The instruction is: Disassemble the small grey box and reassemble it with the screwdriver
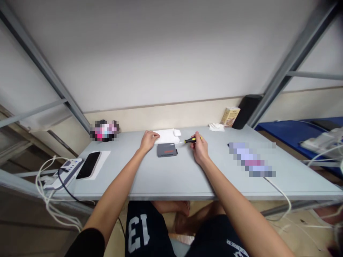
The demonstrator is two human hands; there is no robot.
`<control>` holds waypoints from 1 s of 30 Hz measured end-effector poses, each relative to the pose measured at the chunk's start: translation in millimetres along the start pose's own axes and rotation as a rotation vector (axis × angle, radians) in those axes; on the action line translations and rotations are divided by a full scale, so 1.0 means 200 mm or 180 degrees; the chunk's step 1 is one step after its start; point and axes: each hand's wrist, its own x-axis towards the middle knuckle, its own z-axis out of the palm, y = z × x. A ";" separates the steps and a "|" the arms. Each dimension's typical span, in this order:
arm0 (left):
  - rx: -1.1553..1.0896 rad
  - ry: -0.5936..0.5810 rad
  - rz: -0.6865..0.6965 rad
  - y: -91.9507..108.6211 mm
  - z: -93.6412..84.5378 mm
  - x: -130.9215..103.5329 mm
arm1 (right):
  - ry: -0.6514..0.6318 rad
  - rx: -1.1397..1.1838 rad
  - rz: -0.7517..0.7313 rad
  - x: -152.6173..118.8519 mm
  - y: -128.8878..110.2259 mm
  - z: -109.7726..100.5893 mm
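My right hand (200, 147) grips the black and yellow handle of a screwdriver (189, 140), whose thin metal shaft points left. The shaft's tip is over the top of a small dark grey box (166, 150) with orange-red lettering and a slotted front; I cannot tell if it touches. At the left edge of a white sheet of paper (166, 135) is my left hand (149, 140), its fingertips pinched together. Whatever lies between them, if anything, is too small to make out. On the paper's right side sits a small white rounded case (177, 132), just behind the grey box.
On the left of the desk (171, 182) are a phone (89, 165) and a power strip (65, 173) with looped cables. A blurred device (250, 160) with a cable lies right. Behind stand crumpled tissue (216, 127), a small carton (230, 116) and a black cylinder (247, 110).
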 end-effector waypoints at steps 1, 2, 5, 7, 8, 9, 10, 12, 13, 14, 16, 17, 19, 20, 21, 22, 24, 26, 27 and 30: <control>0.0014 -0.0010 -0.0011 -0.02 0.01 0.03 | -0.0010 -0.0006 -0.0007 0.00 0.00 0.00; 0.0019 -0.0032 -0.0018 -0.04 0.03 0.04 | -0.0025 -0.0016 -0.0012 0.00 0.00 0.00; 0.0012 -0.0084 -0.0011 -0.07 0.05 0.04 | -0.0044 -0.0051 -0.0021 0.01 0.00 -0.01; -0.0016 -0.0090 0.0014 -0.09 0.05 0.03 | -0.0029 -0.0062 0.0001 0.01 0.00 -0.01; -0.0034 -0.0075 0.0022 -0.09 0.05 0.02 | -0.0023 -0.0054 0.0018 0.01 0.00 -0.02; -0.0050 -0.0042 0.0019 -0.09 0.04 0.00 | -0.0020 -0.0033 0.0040 0.01 0.00 -0.02; -0.0059 0.0019 -0.0004 -0.09 0.04 -0.01 | -0.0018 0.0003 0.0069 0.01 0.00 -0.02; -0.0047 0.0199 -0.0094 -0.08 0.02 -0.05 | -0.0003 0.0091 0.0126 0.01 -0.01 -0.02; -0.0026 0.0301 -0.0154 -0.06 0.01 -0.08 | 0.0022 0.0115 0.0142 0.01 -0.01 -0.02; -0.0007 0.0363 -0.0199 -0.04 0.00 -0.11 | 0.0054 0.0114 0.0146 0.01 -0.01 -0.02; -0.0019 0.0306 -0.0208 0.01 -0.02 -0.18 | 0.0135 0.0037 0.0097 0.01 -0.01 -0.02; -0.0106 0.0153 -0.0199 0.05 -0.03 -0.22 | 0.0162 0.0000 0.0057 0.02 -0.01 -0.02; -0.0232 -0.0245 -0.0135 0.10 -0.04 -0.27 | 0.0171 -0.0034 0.0009 0.02 -0.01 -0.02; -0.0265 -0.0442 -0.0071 0.13 -0.04 -0.29 | 0.0168 -0.0027 0.0005 0.02 0.00 -0.02; -0.0298 -0.0535 -0.0030 0.14 -0.05 -0.30 | 0.0166 -0.0011 0.0005 0.03 0.00 -0.02; -0.0355 -0.0607 -0.0025 0.15 -0.05 -0.31 | 0.0171 0.0011 -0.0003 0.03 0.01 -0.02; -0.0519 -0.0659 -0.0079 0.15 -0.05 -0.30 | 0.0183 0.0066 -0.0055 0.03 0.02 -0.02; -0.0733 -0.0685 -0.0186 0.13 -0.04 -0.29 | 0.0160 0.0095 -0.0111 0.04 0.03 -0.01; -0.0841 -0.0701 -0.0239 0.12 -0.03 -0.28 | 0.0140 0.0092 -0.0120 0.04 0.04 -0.01; -0.1160 -0.0707 -0.0391 0.10 -0.01 -0.26 | 0.0051 0.0032 -0.0126 0.05 0.05 -0.01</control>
